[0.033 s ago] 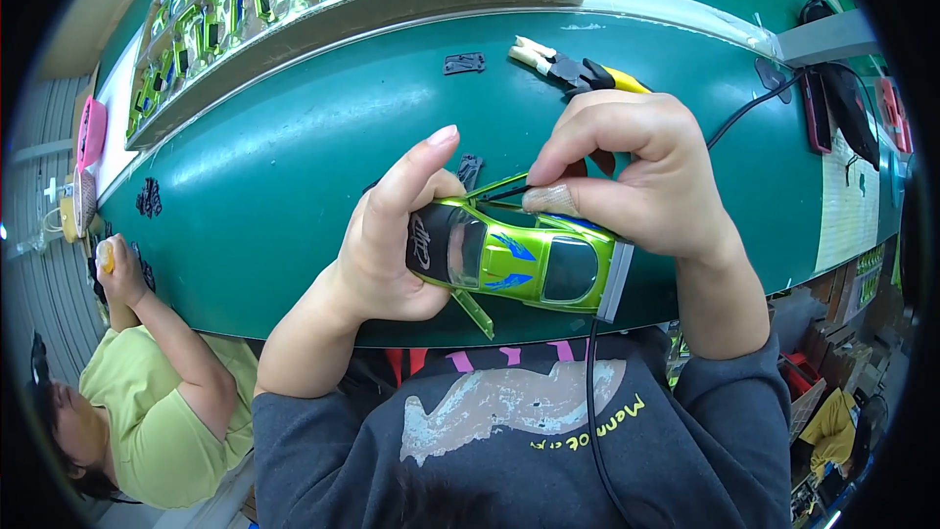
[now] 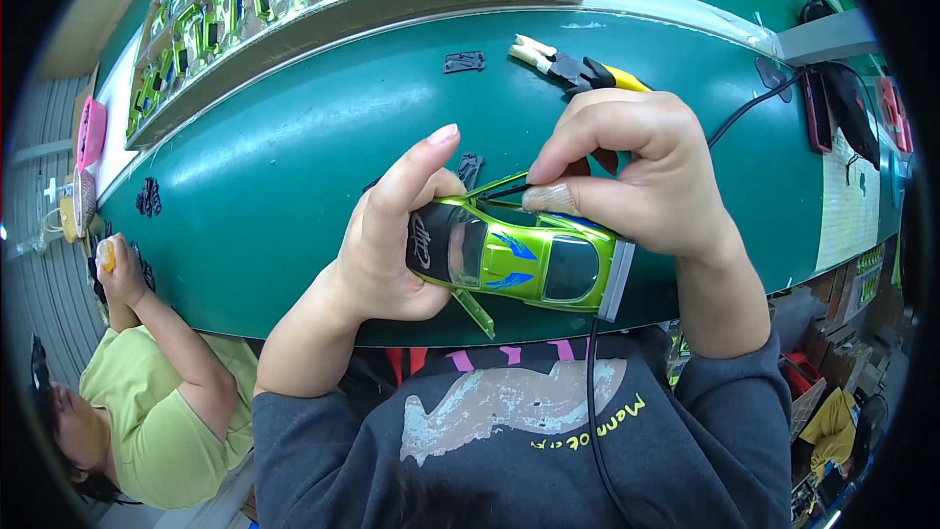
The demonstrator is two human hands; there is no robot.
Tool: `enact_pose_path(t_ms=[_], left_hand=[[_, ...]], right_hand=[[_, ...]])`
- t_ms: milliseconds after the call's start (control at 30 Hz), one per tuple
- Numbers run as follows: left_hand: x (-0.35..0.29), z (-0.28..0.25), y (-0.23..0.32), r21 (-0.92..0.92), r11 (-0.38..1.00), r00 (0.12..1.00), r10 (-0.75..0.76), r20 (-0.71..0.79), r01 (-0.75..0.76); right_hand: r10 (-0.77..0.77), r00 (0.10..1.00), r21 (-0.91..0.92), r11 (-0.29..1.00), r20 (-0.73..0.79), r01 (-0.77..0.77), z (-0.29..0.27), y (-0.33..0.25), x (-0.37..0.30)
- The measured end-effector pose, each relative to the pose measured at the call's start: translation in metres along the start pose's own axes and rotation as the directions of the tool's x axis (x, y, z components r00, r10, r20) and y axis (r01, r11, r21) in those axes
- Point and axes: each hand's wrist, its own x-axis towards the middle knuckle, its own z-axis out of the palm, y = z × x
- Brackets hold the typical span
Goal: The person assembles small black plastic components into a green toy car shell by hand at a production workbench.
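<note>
A shiny green toy car body (image 2: 511, 264) with blue marks and a black hood is held above the table. My left hand (image 2: 387, 235) is closed round its hood end, the thumb raised. On the far side, a green car door (image 2: 507, 180) stands swung out, and my right hand (image 2: 627, 162) pinches its free end between thumb and forefinger. A narrow black piece (image 2: 504, 192) lies along the inside of that door, partly hidden by the fingertips. The near door (image 2: 474, 313) also hangs out. A grey bar (image 2: 614, 281) crosses the car's other end.
Black plastic parts (image 2: 464, 63) lie on the green table (image 2: 294, 137), with side cutters (image 2: 578, 69) beside them. A cardboard tray (image 2: 392, 5) of green car bodies runs along the back. At left sits a co-worker (image 2: 162, 402). A black cable (image 2: 593, 411) hangs before me.
</note>
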Motion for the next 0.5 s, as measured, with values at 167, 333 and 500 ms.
enact_pose_path(t_ms=[167, 333, 500], left_hand=[[-0.0001, -0.0019, 0.0008, 0.021, 1.000, 1.000, -0.009, 0.027, 0.008], [-0.0043, -0.0008, -0.0021, -0.053, 0.998, 1.000, -0.030, 0.001, 0.030], [-0.0043, 0.0029, 0.0032, 0.017, 0.999, 0.997, -0.044, 0.061, 0.043]], right_hand=[[0.024, 0.999, -0.043, 0.999, 0.030, -0.023, 0.0006, -0.0026, 0.0010], [0.015, 1.000, -0.005, 1.000, -0.026, -0.015, 0.0040, 0.0010, 0.0001], [0.073, 0.996, 0.039, 0.997, -0.042, -0.071, 0.0040, 0.0003, -0.0009]])
